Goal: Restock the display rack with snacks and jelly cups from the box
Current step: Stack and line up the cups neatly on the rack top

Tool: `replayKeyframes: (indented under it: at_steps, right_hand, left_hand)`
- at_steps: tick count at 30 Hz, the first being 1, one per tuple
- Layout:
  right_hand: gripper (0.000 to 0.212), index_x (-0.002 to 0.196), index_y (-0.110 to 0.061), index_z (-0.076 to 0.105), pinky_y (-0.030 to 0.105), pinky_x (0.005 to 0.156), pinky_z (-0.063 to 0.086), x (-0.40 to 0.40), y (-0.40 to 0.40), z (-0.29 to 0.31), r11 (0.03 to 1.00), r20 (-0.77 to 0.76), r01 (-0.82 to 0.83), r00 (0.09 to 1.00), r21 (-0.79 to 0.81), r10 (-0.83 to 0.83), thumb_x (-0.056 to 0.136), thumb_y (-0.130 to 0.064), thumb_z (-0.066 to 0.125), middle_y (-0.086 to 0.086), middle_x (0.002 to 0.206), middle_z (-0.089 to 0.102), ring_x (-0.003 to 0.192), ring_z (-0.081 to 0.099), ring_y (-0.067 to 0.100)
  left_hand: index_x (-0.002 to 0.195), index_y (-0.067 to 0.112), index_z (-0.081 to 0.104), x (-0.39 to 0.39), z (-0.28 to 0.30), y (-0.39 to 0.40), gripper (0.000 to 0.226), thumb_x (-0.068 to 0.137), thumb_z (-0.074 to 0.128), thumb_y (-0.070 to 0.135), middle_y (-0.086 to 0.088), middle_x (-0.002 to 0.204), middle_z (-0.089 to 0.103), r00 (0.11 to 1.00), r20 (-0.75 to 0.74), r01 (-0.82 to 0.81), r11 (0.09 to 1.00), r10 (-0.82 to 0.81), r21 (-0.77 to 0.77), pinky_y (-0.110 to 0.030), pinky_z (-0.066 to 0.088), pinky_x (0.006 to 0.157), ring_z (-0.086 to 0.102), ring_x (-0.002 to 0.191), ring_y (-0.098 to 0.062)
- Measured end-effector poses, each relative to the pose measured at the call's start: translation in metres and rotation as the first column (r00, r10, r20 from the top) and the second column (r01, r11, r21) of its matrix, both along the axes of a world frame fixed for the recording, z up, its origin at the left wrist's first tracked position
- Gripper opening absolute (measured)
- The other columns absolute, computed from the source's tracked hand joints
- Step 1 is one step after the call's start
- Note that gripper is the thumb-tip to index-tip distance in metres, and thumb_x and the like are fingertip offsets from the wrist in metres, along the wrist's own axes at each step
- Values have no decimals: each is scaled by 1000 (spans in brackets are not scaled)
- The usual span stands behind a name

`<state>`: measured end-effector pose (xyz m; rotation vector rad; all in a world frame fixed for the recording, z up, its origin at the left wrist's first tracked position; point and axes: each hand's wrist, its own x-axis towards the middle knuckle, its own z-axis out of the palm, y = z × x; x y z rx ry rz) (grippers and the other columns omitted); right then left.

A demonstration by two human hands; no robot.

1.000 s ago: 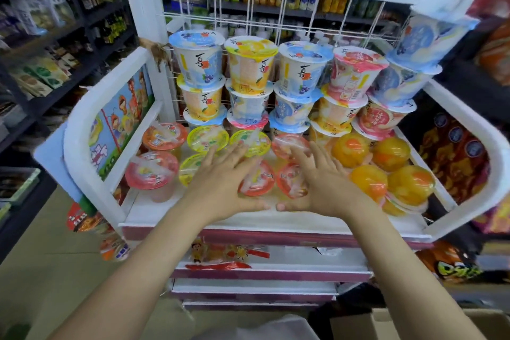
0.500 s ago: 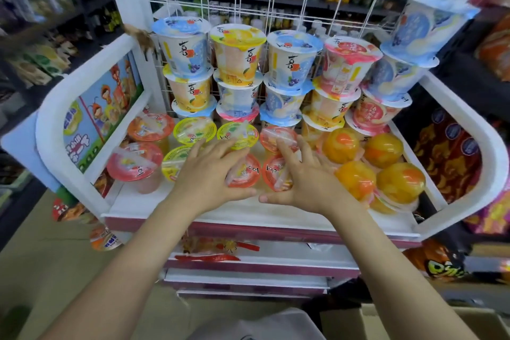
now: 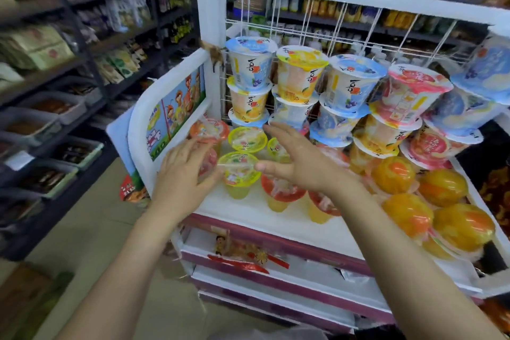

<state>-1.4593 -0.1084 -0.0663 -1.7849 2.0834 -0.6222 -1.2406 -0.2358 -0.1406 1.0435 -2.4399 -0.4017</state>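
Note:
The white display rack (image 3: pixel 265 215) carries small jelly cups on its top shelf. A yellow-lidded jelly cup (image 3: pixel 238 174) stands between my hands. My left hand (image 3: pixel 183 174) rests with spread fingers on a red-lidded cup (image 3: pixel 208 163) at the shelf's left side. My right hand (image 3: pixel 300 160) hovers flat and open over red-lidded cups (image 3: pixel 281 192), its thumb near the yellow cup's lid. Tall stacked jelly tubs (image 3: pixel 300 74) line the back, and orange dome jellies (image 3: pixel 408 215) lie at the right. The box is out of sight.
A wire grid (image 3: pixel 345 25) backs the top shelf. Lower pink-edged tiers (image 3: pixel 276 279) hold a snack packet (image 3: pixel 242 257). Dark store shelving with packaged goods (image 3: pixel 55 77) runs along the left, with aisle floor (image 3: pixel 88 229) between it and the rack.
Both hands have moved left along the shelf, off the red-lidded cups in the middle, and have spread apart around the yellow cup. The camera view has swung left.

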Motion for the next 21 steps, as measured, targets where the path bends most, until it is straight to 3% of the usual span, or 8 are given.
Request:
replayKeyframes:
  at_steps: [3, 6, 9, 12, 15, 18, 21]
  right_hand:
    - [79, 154, -27, 31, 28, 115, 21, 14, -48, -3, 994, 106, -96, 990, 50, 90, 87, -61, 55, -4, 162, 24, 147, 24, 14]
    - [63, 151, -26, 36, 22, 111, 22, 23, -92, -6, 985, 134, -156, 980, 66, 147, 95, -49, 54, -4, 158, 32, 140, 31, 9]
    - [55, 151, -22, 38, 33, 116, 28, 19, -130, -14, 974, 75, -198, 979, 109, 190, 101, -40, 50, -2, 157, 35, 141, 34, 13]
    - [49, 151, -21, 40, 27, 104, 36, 13, -154, -20, 965, 30, -214, 977, 153, 212, 103, -28, 50, 2, 153, 42, 137, 42, 19]
    - [51, 147, -24, 46, 22, 85, 38, 11, -164, -27, 969, 10, -208, 978, 130, 208, 98, -27, 61, 6, 130, 59, 114, 56, 19]
    - [52, 143, -23, 53, 27, 76, 40, 9, -170, -31, 969, -9, -233, 972, 88, 234, 93, -26, 68, 3, 100, 61, 82, 55, 12]
    - [43, 136, -16, 60, 39, 87, 48, 6, -175, -31, 968, -25, -245, 969, 62, 247, 94, -21, 67, 11, 110, 67, 96, 61, 25]
  left_hand:
    - [152, 28, 36, 9, -6, -5, 91, 78, 23, 79, -3, 164, 21, 999, 35, -8, 998, 6, 69, -42, 13, 120, 15, 151, -24]
    - [151, 31, 37, 12, -10, -8, 84, 81, 27, 75, 1, 164, 19, 1000, 5, -10, 995, 10, 100, -43, 12, 121, 10, 152, -27]
    - [148, 31, 43, 15, -14, -13, 66, 88, 45, 60, -2, 161, 27, 1000, 3, -11, 997, 11, 76, -45, 16, 119, 20, 149, -32]
    - [143, 28, 52, 15, -12, -14, 61, 88, 56, 53, -7, 155, 39, 1000, -12, -23, 999, 24, 27, -47, 23, 116, 31, 141, -35]
    - [139, 27, 56, 13, -10, -12, 59, 86, 72, 45, -7, 148, 45, 998, -44, -49, 999, 49, -6, -49, 30, 111, 33, 133, -32]
    - [139, 26, 57, 14, -10, -11, 63, 81, 78, 40, -7, 146, 46, 997, -39, -63, 998, 63, -8, -50, 33, 110, 33, 131, -33]
    - [140, 25, 55, 13, -9, -9, 66, 80, 80, 38, -9, 145, 46, 996, -25, -86, 996, 86, -10, -51, 34, 110, 31, 133, -34]
